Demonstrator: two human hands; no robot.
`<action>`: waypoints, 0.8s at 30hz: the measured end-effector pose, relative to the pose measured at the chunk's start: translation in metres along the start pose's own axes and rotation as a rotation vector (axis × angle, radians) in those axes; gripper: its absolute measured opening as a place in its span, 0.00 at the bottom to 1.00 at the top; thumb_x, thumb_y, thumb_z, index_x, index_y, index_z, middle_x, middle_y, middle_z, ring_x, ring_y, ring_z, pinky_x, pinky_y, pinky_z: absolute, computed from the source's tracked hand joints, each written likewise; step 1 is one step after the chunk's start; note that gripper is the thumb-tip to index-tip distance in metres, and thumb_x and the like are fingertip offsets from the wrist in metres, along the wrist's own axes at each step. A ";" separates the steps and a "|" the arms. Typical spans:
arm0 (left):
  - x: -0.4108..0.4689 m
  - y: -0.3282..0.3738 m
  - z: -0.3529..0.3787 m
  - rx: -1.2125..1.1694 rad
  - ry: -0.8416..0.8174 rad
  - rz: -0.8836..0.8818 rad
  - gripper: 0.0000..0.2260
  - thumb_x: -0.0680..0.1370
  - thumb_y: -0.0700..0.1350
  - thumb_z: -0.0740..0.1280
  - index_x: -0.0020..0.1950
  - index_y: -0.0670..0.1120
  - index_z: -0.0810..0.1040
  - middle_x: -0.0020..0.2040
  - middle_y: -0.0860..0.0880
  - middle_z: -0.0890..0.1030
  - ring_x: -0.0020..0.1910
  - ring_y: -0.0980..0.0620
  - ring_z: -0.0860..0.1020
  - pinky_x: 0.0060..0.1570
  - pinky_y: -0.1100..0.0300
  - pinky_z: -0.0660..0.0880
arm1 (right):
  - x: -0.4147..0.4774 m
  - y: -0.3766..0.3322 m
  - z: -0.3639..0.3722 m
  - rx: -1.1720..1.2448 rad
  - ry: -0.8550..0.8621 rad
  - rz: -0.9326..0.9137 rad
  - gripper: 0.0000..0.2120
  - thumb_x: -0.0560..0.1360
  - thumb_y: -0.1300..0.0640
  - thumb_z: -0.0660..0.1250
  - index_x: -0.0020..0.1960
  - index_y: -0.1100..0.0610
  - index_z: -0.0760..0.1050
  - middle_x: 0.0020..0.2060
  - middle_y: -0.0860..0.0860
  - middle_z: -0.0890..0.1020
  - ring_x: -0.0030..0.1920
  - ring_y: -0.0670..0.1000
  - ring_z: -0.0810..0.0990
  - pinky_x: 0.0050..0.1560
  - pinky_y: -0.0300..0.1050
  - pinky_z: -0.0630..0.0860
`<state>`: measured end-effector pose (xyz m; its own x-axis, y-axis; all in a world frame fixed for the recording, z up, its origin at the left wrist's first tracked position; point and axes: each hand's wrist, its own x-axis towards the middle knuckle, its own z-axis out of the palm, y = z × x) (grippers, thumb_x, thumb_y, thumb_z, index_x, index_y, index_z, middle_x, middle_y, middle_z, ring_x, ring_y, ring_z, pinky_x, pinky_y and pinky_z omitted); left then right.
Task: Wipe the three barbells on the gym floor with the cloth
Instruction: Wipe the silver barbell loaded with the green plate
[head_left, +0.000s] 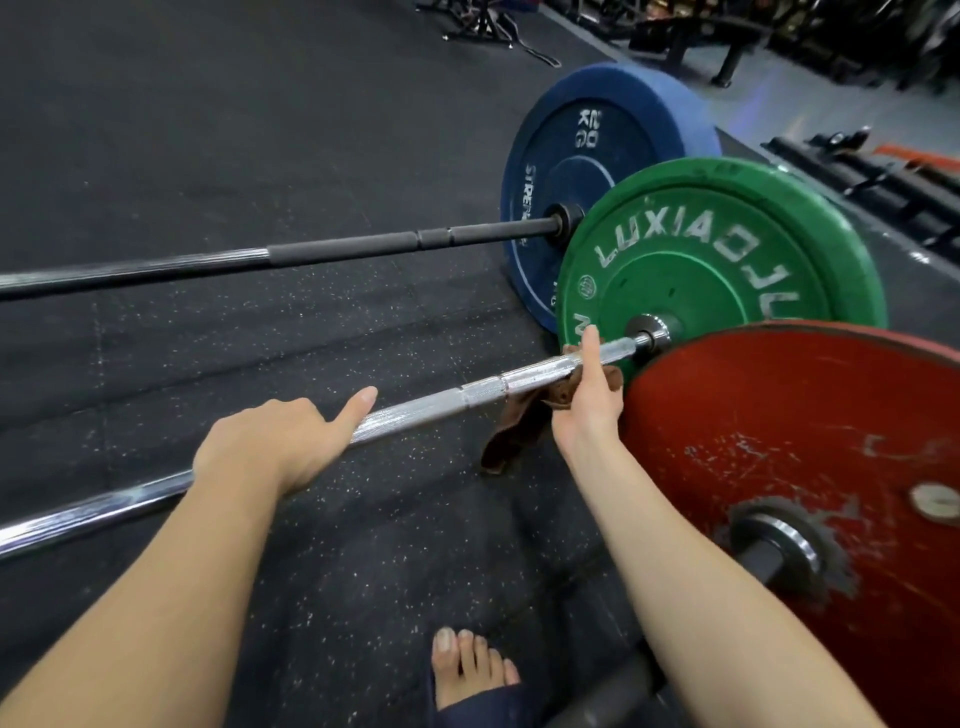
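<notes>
Left hand (275, 441) is on the chrome bar (436, 410), wrapped over it with fingers hidden behind the knuckles and thumb straight along the shaft. Right hand (587, 400) grips the brown cloth (519, 426) round the same bar, thumb over the top, just beside the collar at the green plate (727, 249). Loose cloth end hangs to the floor (260, 130). Black bar (363, 249) with the blue plate (571, 156) lies beyond, roughly parallel, untouched. Third bar (613, 686) with the red plate (805, 441) is nearest, shaft mostly hidden behind the right forearm. Bare foot (467, 665) is at bottom centre.
</notes>
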<state>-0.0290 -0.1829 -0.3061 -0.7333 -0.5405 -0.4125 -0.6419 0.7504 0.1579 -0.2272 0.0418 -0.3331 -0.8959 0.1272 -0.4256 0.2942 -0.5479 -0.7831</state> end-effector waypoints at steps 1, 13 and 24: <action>0.001 -0.001 0.000 0.000 0.007 0.003 0.45 0.72 0.79 0.34 0.52 0.51 0.80 0.46 0.50 0.79 0.49 0.44 0.77 0.51 0.49 0.70 | 0.005 -0.004 0.002 0.005 0.014 -0.009 0.26 0.66 0.49 0.84 0.58 0.55 0.78 0.53 0.53 0.87 0.53 0.55 0.86 0.57 0.59 0.82; 0.000 -0.001 -0.001 -0.027 0.003 0.001 0.44 0.72 0.79 0.36 0.44 0.50 0.81 0.44 0.50 0.80 0.46 0.46 0.78 0.52 0.49 0.72 | 0.005 0.003 0.005 -0.022 -0.017 0.009 0.27 0.68 0.47 0.82 0.62 0.51 0.75 0.58 0.52 0.85 0.57 0.55 0.85 0.58 0.58 0.82; -0.002 0.000 -0.002 -0.011 0.032 0.013 0.44 0.72 0.79 0.35 0.44 0.50 0.81 0.44 0.50 0.80 0.48 0.45 0.78 0.52 0.50 0.71 | 0.017 -0.008 0.001 -0.023 -0.119 -0.060 0.26 0.71 0.47 0.80 0.66 0.44 0.77 0.59 0.47 0.84 0.60 0.51 0.83 0.63 0.59 0.79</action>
<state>-0.0280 -0.1824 -0.3036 -0.7482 -0.5428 -0.3814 -0.6345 0.7534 0.1726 -0.2451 0.0477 -0.3344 -0.9450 0.0599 -0.3216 0.2447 -0.5232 -0.8164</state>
